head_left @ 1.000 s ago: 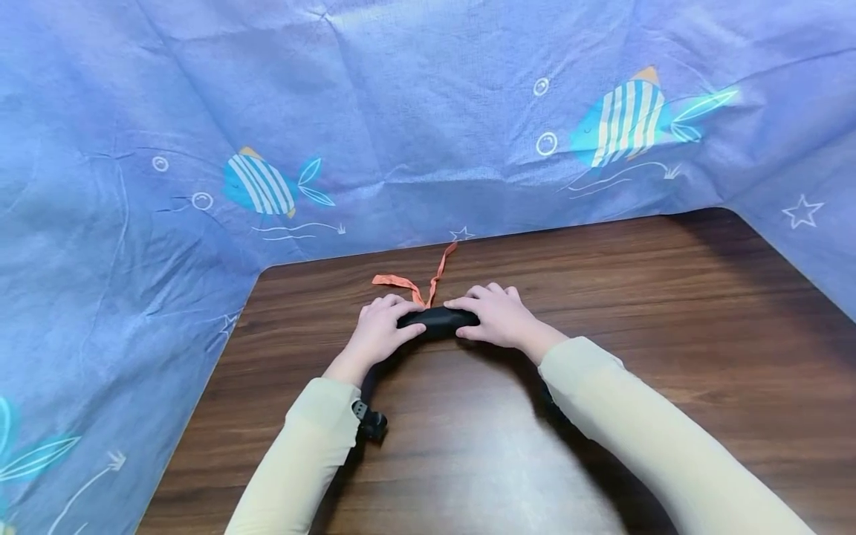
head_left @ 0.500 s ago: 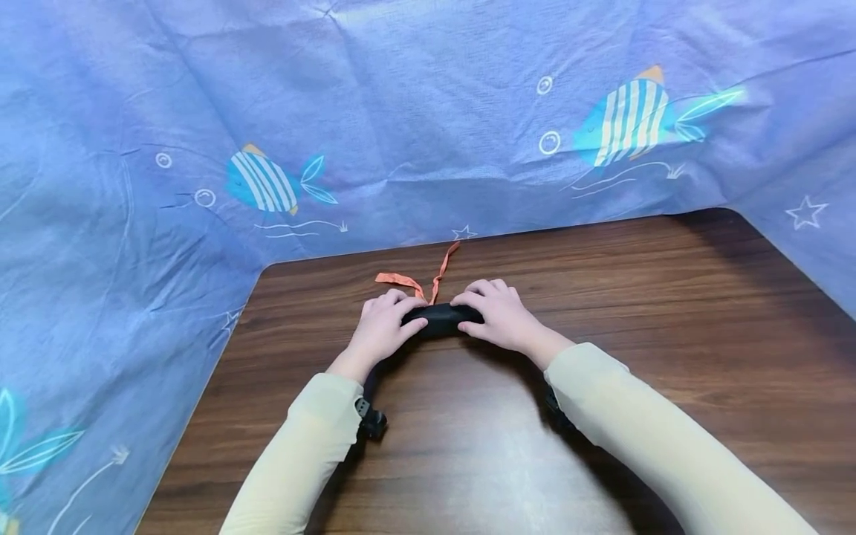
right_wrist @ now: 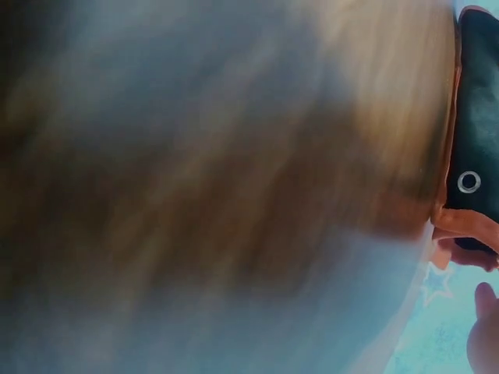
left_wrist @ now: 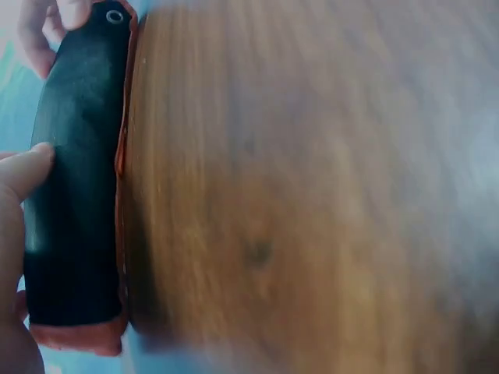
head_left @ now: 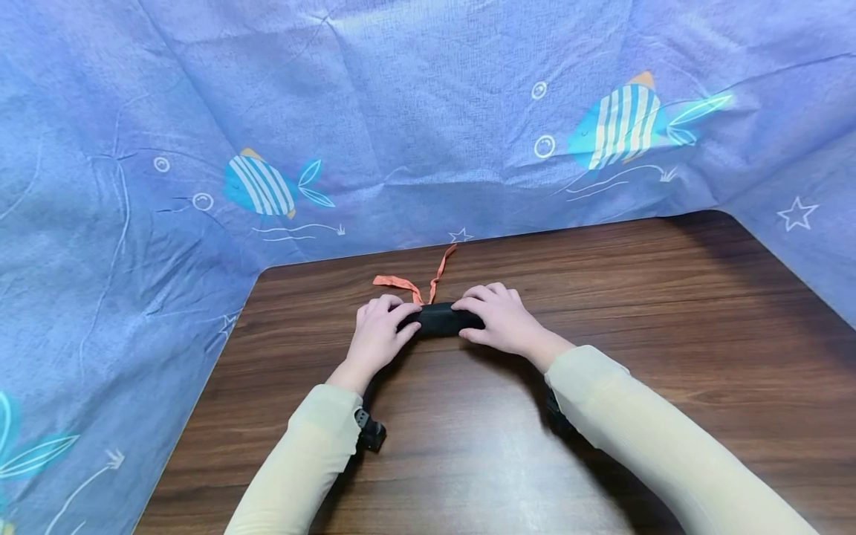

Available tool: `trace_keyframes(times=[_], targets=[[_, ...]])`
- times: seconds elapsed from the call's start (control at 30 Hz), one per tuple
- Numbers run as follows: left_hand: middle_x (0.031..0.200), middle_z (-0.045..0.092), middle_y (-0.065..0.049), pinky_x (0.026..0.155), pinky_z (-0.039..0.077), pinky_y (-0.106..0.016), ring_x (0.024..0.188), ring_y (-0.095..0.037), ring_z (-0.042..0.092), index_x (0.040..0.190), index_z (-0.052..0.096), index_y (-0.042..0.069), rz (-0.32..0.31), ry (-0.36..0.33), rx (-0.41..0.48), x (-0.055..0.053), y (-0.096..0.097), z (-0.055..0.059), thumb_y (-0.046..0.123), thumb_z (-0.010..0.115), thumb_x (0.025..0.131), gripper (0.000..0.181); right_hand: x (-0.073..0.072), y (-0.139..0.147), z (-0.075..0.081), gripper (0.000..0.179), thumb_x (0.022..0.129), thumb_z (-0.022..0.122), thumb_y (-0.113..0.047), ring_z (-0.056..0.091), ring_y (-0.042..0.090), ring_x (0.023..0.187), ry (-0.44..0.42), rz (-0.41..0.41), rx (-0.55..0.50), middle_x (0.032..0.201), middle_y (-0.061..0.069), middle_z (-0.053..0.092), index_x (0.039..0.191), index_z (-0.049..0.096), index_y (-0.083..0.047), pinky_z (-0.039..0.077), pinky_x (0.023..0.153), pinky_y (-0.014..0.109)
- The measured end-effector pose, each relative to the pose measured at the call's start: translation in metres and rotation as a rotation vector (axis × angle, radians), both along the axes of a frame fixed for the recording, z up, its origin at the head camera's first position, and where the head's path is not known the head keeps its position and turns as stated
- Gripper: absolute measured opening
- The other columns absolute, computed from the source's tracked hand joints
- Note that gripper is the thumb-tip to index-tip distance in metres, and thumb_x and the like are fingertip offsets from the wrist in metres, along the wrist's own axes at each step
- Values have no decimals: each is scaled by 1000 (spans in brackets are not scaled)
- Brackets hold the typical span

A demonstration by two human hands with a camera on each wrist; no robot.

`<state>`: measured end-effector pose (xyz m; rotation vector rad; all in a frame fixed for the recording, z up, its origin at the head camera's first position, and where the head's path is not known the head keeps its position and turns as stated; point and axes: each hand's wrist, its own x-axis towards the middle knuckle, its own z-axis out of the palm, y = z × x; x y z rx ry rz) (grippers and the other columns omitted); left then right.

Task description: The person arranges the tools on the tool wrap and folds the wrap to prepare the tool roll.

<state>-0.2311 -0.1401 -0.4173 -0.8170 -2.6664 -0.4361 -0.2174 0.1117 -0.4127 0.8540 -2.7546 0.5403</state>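
A black roll (head_left: 439, 320) with a smooth surface lies crosswise near the middle of the table. Orange edging (left_wrist: 82, 335) shows along its side and end in the left wrist view, and a metal eyelet (right_wrist: 468, 182) is set in it. My left hand (head_left: 379, 334) grips the left end, thumb on the near side and fingers over the top. At the right end my right hand (head_left: 498, 319) holds it the same way. Two orange ties (head_left: 399, 281) trail from its far side toward the back edge. The roll's ends are largely hidden under my hands.
The brown wood-grain table (head_left: 669, 334) extends on both sides of my arms. A blue cloth (head_left: 414, 111) printed with striped fish hangs behind it and along the sides. Small black devices (head_left: 371, 431) sit at both wrists.
My hands have shifted slightly apart along the roll, so a little more of its middle shows. The roll and the orange ties lie almost where they were.
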Motion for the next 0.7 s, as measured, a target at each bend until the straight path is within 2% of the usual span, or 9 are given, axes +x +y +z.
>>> trace_keyframes(times=[0.13, 0.3, 0.5, 0.7], targets=[[114, 53, -4, 89, 29, -49, 103, -27, 49, 123, 61, 25, 19, -15, -71, -3, -5, -1, 34, 71, 83, 42, -2, 2, -1, 53, 81, 72, -37, 41, 31, 114, -30, -21, 38, 126, 3, 52, 129, 57, -22, 33, 85, 50], [117, 53, -4, 88, 28, -50, 106, -28, 48, 126, 59, 27, 58, -29, -146, -5, -8, 1, 40, 71, 81, 48, -5, 4, -2, 59, 80, 74, -34, 41, 33, 114, -24, -9, 71, 129, 4, 50, 134, 52, -22, 34, 83, 50], [122, 51, -6, 89, 28, -52, 109, -31, 45, 132, 54, 29, 89, -121, -185, -5, -10, 3, 44, 73, 78, 59, -9, 7, -5, 57, 82, 72, -30, 43, 34, 111, -66, -26, 84, 128, 4, 51, 134, 51, -23, 35, 81, 49], [119, 50, -7, 89, 29, -52, 107, -32, 44, 133, 52, 31, 92, -113, -208, -9, -18, 1, 46, 73, 77, 62, -12, 9, -5, 55, 82, 72, -33, 44, 33, 107, -86, -34, 72, 126, 4, 52, 133, 53, -25, 36, 80, 49]])
